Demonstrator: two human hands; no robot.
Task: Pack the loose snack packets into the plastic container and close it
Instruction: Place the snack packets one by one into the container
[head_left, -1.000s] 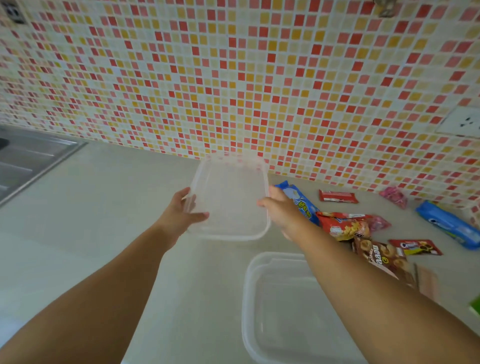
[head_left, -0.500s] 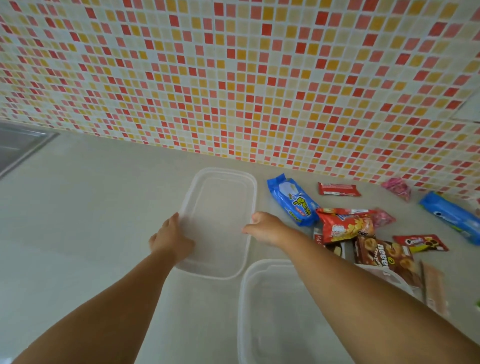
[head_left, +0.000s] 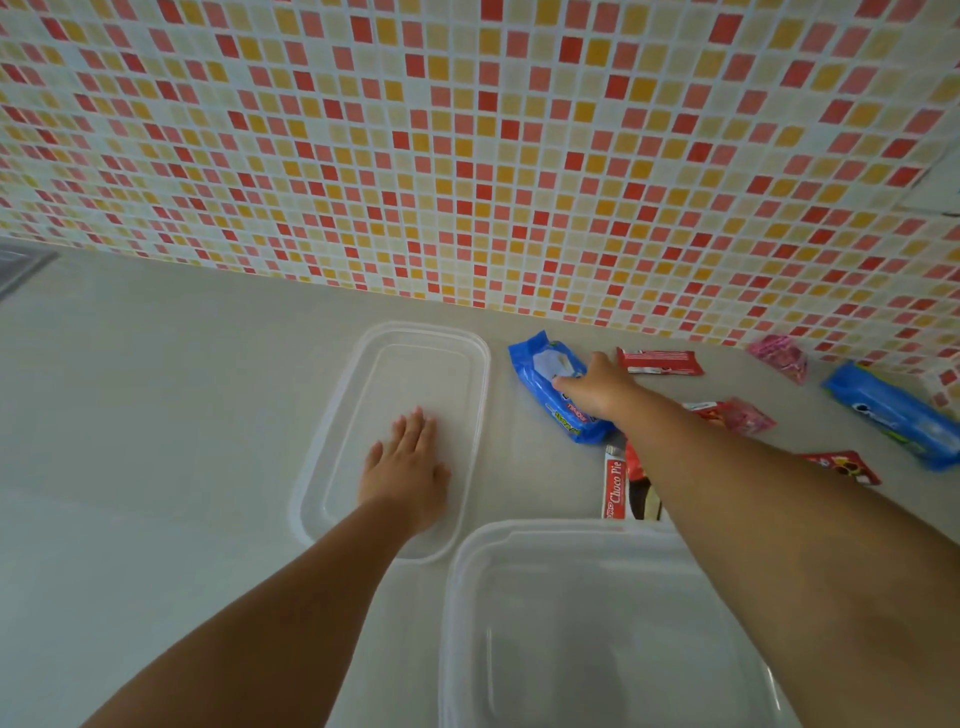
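The clear plastic container stands open at the near edge, with nothing in it. Its clear lid lies flat on the counter to the left, and my left hand rests palm down on it with fingers apart. My right hand lies on top of a blue snack packet beside the lid; its fingertips are hidden, so a grip cannot be told. More packets lie to the right: a red bar, a Choco Pie box, a pink packet, a second blue packet, a small red packet.
A tiled wall in red, orange and white rises behind the grey counter. Another small pink packet lies against the wall. A corner of the metal sink shows at the far left.
The lid went from held in the air to lying flat on the counter. My right hand left it and moved right onto the blue packet. My left hand now lies flat on the lid.
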